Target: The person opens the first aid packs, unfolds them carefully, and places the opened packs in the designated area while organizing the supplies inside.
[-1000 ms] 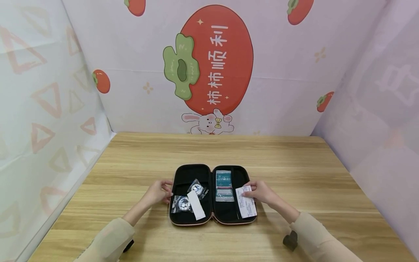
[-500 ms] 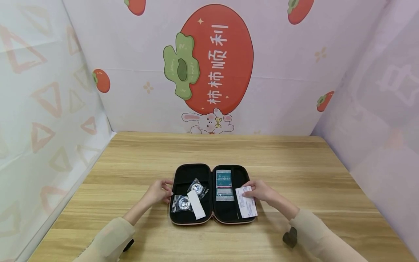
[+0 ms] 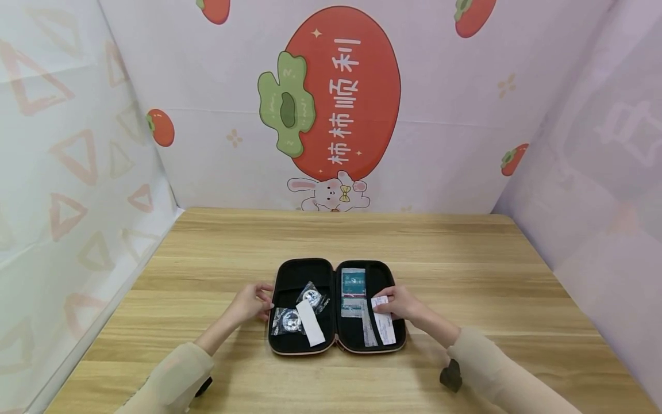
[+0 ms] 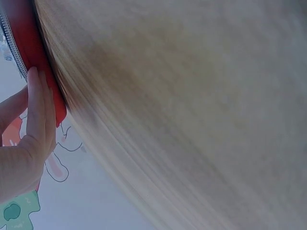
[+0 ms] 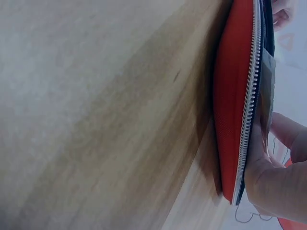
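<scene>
The right hand (image 3: 404, 306) pinched a white packet (image 3: 385, 330) by one end between thumb and fingers; the rest lay toward the near edge of the open case (image 3: 304, 273), in its right half, crossed by a black strap (image 3: 376, 330). The left hand (image 3: 250, 303), fingers nearly straight, touched the case's left side.

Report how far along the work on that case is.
Seemingly done: the case lies open, holding two shiny packets, a white strip and a teal packet. In hand: the right hand pinches the paper; the left hand touches the case's edge. Remaining, probably: settling the paper, then shutting the case, since it lies open.
</scene>
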Demonstrator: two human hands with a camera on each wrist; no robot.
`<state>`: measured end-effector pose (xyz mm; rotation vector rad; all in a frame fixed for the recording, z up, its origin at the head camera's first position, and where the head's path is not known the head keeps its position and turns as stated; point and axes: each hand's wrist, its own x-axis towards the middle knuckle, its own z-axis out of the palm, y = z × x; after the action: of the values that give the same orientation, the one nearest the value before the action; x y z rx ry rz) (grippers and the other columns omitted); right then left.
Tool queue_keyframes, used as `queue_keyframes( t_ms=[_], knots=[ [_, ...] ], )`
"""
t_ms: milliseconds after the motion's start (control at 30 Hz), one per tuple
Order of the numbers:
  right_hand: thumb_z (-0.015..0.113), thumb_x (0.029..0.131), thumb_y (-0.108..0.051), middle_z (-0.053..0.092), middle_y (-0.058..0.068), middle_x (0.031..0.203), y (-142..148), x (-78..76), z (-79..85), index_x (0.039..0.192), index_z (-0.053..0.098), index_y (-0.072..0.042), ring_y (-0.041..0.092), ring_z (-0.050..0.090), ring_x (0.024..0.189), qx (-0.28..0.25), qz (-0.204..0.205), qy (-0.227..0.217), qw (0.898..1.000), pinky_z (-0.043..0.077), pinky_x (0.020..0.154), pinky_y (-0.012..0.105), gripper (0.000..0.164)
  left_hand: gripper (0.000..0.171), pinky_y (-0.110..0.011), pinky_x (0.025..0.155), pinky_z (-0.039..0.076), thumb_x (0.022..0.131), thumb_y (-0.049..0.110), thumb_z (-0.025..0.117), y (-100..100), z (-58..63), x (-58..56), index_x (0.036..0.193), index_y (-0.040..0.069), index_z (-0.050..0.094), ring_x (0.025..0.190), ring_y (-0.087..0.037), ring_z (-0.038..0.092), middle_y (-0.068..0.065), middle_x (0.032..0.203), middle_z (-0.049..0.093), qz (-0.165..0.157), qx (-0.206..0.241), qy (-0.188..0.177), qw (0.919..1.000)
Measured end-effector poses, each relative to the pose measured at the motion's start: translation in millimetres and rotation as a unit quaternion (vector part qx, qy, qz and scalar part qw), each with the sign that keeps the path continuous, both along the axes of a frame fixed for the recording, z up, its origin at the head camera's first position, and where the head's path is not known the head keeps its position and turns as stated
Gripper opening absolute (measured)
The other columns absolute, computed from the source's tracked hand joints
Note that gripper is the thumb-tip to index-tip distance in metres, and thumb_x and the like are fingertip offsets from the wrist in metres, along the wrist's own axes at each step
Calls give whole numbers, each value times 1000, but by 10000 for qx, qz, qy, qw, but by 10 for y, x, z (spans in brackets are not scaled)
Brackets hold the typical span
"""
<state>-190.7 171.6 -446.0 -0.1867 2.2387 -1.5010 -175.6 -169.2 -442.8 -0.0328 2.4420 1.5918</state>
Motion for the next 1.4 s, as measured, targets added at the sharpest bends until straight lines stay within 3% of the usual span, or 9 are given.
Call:
queue_keyframes(
  t_ms=[333,833,1400],
  knots=[
    [59,76,6,63,14,77,84,42,103,102,54,15,14,59,65,290,-68,183,9994,56,59,32,29,37,-32,49,55,73,-17,53,-3,-8,-2,109,-18,45,52,-16,54,-19,73,50,1,54,45,10000],
    [51,76,14,58,5,69,35,47,30,102,47,22,11,56,59,-550,160,34,9983,57,60,33,27,37,-32,49,55,73,-18,53,-5,3,4,109,-18,45,52,-15,54,-19,75,51,-6,49,54,10000],
    [55,75,14,60,7,69,-90,37,-44,98,50,21,13,58,57,-568,-370,-48,9977,57,60,34,24,37,-33,50,55,73,-17,53,-4,-9,-1,109,-17,46,53,-16,54,-19,75,50,3,21,28,10000]
  ],
)
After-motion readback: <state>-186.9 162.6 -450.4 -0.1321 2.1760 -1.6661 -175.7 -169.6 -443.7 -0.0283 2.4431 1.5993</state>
